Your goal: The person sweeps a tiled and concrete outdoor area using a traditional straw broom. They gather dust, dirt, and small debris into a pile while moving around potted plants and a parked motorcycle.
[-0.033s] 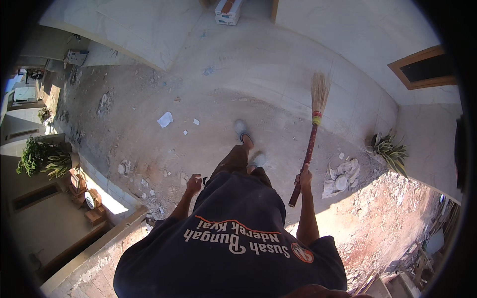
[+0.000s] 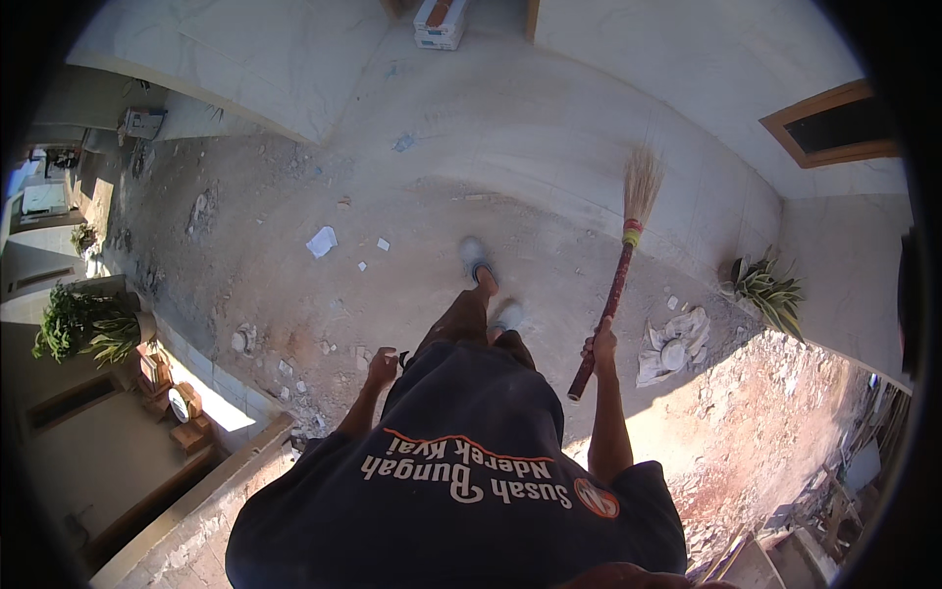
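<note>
A broom is held in my right hand, whose fingers wrap round the dark red handle near its lower end. Its straw bristles point away from me and fan out beside the right wall, bound by a red and yellow band. At my left side, close to my shorts, my left hand has curled fingers. Something small and dark shows at its fingertips; whether the hand holds it, I cannot tell. Two greyish shoes are on my feet, on the dusty floor.
White scraps and rubble lie ahead to the left. A crumpled white sack is on the right, near a leafy plant. Stacked boxes stand far ahead. Potted plants line the left wall; sunlit debris spreads at the lower right.
The broom's bristle end has swung slightly to the right, and the handle tilts a little more. My left hand stays almost where it was. The surroundings have shifted slightly left.
</note>
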Available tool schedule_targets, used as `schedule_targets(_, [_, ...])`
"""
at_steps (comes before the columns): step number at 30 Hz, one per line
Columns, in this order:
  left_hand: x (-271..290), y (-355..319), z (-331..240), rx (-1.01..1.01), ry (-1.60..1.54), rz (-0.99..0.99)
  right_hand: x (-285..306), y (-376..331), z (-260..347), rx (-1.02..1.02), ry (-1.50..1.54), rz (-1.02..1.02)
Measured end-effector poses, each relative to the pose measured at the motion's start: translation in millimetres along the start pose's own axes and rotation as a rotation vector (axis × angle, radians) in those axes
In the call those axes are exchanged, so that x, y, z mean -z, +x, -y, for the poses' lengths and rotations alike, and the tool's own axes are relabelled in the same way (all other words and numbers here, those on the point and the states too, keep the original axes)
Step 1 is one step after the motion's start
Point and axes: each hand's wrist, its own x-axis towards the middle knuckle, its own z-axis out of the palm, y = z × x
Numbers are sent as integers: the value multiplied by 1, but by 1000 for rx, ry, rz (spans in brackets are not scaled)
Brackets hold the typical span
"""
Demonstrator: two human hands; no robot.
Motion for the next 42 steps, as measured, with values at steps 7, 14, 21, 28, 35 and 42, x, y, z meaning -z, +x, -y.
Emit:
schedule_targets(7, [52, 56, -50, 163, -58, 35, -126, 108, 36, -255, 260, -56])
schedule_targets(14, [85, 121, -29, 144, -96, -96, -159, 83, 77, -150, -994, 417])
schedule_targets(21, [70, 192, -60, -34, -138, -157, -146, -9, 141, 107, -923, 203])
schedule_targets(28, [85, 207, -110, 48, -209, -195, -106, 56, 162, 43, -465, -18])
schedule_targets(35, [82, 124, -88, 283, -209, -323, -217, 223, 230, -172, 15, 14])
schedule_targets(42, [64, 38, -79, 452, -65, -400, -233, 262, 182, -263, -836, 388])
